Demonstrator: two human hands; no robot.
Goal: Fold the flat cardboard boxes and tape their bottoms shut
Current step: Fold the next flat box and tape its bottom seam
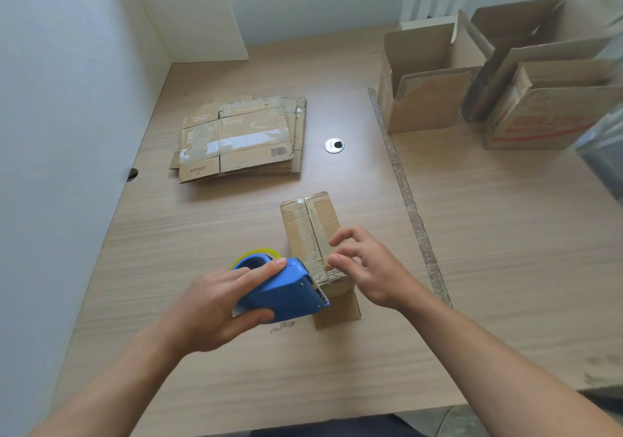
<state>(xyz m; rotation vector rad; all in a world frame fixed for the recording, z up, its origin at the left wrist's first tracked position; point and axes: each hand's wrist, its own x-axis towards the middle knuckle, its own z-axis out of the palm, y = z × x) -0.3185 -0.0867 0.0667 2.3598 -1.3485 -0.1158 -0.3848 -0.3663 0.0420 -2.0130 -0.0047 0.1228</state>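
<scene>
- Seam of the upturned box [312, 234] runs near to far in the head view, so its long axis points away from me, with tape laid along it.
- My left hand [215, 305] is wrapped round the blue tape dispenser [283, 293], whose toothed blade touches the box's near edge.
- My right hand [367, 268] holds nothing. Its fingers are loosely bent, tips resting on the taped bottom just beyond the blade.
- Cutting, I judge, means pulling toward me off the near end, with the right hand nearer to pin the strip.
- Flat boxes [239, 140] lie far left.
</scene>
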